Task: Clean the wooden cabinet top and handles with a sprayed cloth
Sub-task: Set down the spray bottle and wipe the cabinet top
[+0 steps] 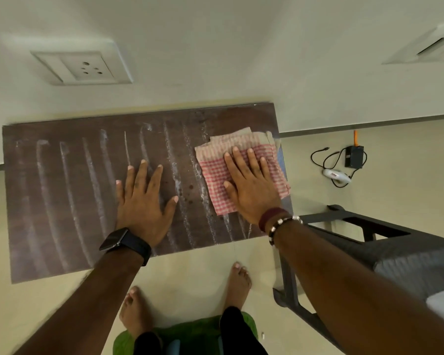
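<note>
The dark brown wooden cabinet top (pixel 62 190) stands against the wall and shows several pale curved wipe streaks across it. A folded red-and-white checked cloth (pixel 215 172) lies at its right end. My right hand (pixel 251 183) presses flat on the cloth, fingers spread and pointing to the wall. My left hand (pixel 142 201) rests flat on the bare wood near the middle, fingers apart, holding nothing. The cabinet's handles are hidden below the top.
A dark plastic chair (pixel 369 242) stands close on the right of the cabinet. A black box with a cable (pixel 354 156) and a white device (pixel 335 175) lie on the floor to the right. A wall socket (pixel 85 67) sits above the cabinet. My bare feet stand in front.
</note>
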